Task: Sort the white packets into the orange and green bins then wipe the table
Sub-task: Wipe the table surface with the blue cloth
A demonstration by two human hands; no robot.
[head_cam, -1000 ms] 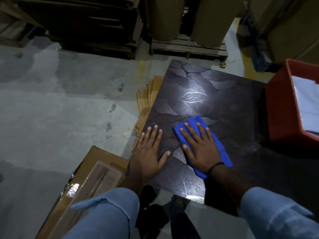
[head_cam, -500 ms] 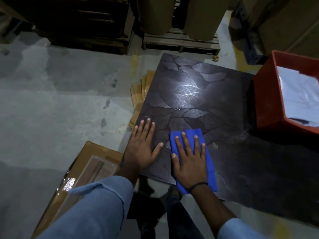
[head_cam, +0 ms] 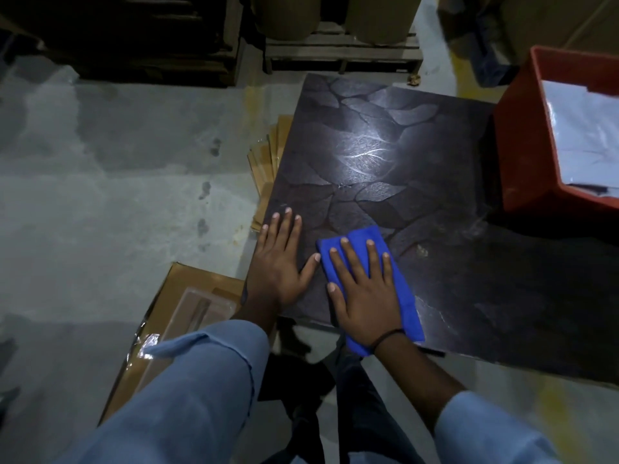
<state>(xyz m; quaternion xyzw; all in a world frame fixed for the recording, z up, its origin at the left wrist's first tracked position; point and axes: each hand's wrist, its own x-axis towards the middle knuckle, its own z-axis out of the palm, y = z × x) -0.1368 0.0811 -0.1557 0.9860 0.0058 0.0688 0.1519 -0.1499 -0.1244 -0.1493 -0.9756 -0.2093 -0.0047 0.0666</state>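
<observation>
A dark patterned table (head_cam: 385, 155) fills the middle of the view. My right hand (head_cam: 363, 293) lies flat with straight fingers on a folded blue cloth (head_cam: 403, 296) near the table's front edge and presses it down. Just to its left, my left hand (head_cam: 279, 262) rests flat on the table's front left corner, fingers spread. An orange bin (head_cam: 522, 155) stands on the table's right side, with white packets (head_cam: 582, 135) inside it. No green bin is in view.
Flat cardboard pieces (head_cam: 268, 162) stick out from under the table's left edge. A plastic-wrapped cardboard box (head_cam: 181, 316) lies on the concrete floor at the lower left. Wooden pallets (head_cam: 338, 51) with brown rolls stand behind the table.
My right hand has drawn the blue cloth back from the middle of the table toward the front edge. My left hand has stayed flat on the corner.
</observation>
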